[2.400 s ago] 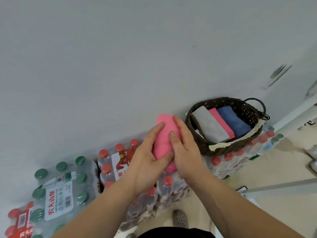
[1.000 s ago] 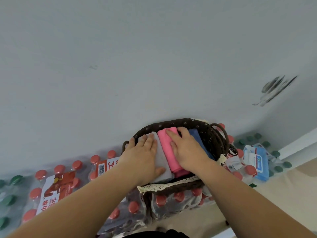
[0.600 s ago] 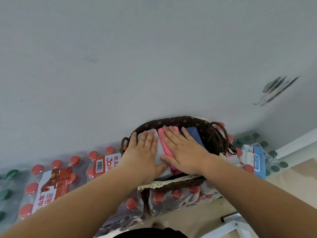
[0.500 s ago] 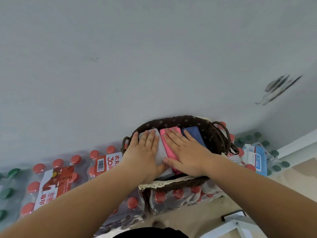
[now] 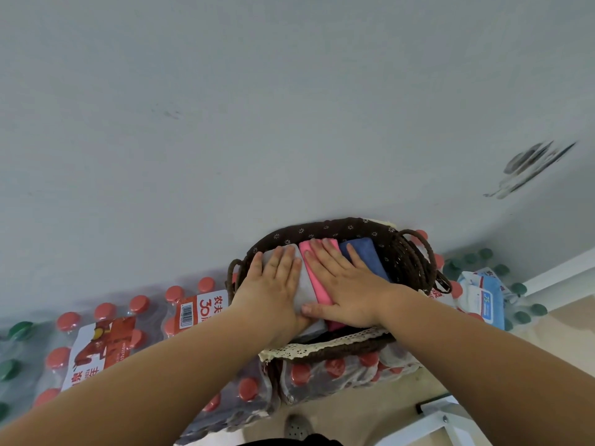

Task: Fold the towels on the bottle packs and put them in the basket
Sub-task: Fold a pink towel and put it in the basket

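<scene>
The dark woven basket point(image 5: 325, 228) sits on top of a shrink-wrapped bottle pack point(image 5: 338, 371) with red caps, its far rim close against the grey wall point(image 5: 289, 107). A strip of cream lace point(image 5: 322, 344) hangs over the basket's near rim, and a rope handle point(image 5: 421, 255) loops out on its right side.

Three folded towels lie inside the basket, side by side and touching: a grey towel point(image 5: 306, 284) on the left, a pink towel point(image 5: 317, 278) in the middle and a blue towel point(image 5: 367, 255) on the right. Each is a long narrow bundle whose long axis runs from the basket's near rim to its far rim, the far ends leaning slightly left.

The left hand point(image 5: 273, 284) lies flat on the grey towel, fingers straight and held close together. The right hand point(image 5: 344, 284) presses flat on the pink towel, fingers straight and slightly spread, the little finger reaching onto the blue towel and the thumb stretched left onto the grey one.

Left of the basket lie more red-capped packs point(image 5: 106, 336); right of it are green-capped bottles point(image 5: 483, 259) and a blue-and-white packet point(image 5: 483, 294).
</scene>
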### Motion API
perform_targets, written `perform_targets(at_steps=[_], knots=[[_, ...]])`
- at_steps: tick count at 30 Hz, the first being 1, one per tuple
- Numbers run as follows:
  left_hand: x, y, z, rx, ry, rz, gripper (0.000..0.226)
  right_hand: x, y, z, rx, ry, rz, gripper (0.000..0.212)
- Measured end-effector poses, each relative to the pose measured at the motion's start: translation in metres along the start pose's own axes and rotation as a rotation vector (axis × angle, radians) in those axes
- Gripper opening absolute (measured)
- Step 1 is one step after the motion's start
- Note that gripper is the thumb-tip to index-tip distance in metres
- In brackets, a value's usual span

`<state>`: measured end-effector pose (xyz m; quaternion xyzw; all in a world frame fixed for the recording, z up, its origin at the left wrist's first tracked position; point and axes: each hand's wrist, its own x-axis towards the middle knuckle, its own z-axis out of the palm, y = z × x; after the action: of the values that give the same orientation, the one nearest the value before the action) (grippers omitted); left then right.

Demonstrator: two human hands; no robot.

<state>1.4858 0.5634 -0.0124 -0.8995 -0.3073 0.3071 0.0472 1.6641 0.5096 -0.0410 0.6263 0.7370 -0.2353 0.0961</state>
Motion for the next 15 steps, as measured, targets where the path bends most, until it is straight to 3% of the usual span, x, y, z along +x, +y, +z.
perform_targets(at_steps=[15], knots=[[-0.0004,0.0004,-0.0019,0.040,0.038,-0.028,0.094,0.0015,-0.0004,-0.0009,-0.018,0.021,0.021,0.107]])
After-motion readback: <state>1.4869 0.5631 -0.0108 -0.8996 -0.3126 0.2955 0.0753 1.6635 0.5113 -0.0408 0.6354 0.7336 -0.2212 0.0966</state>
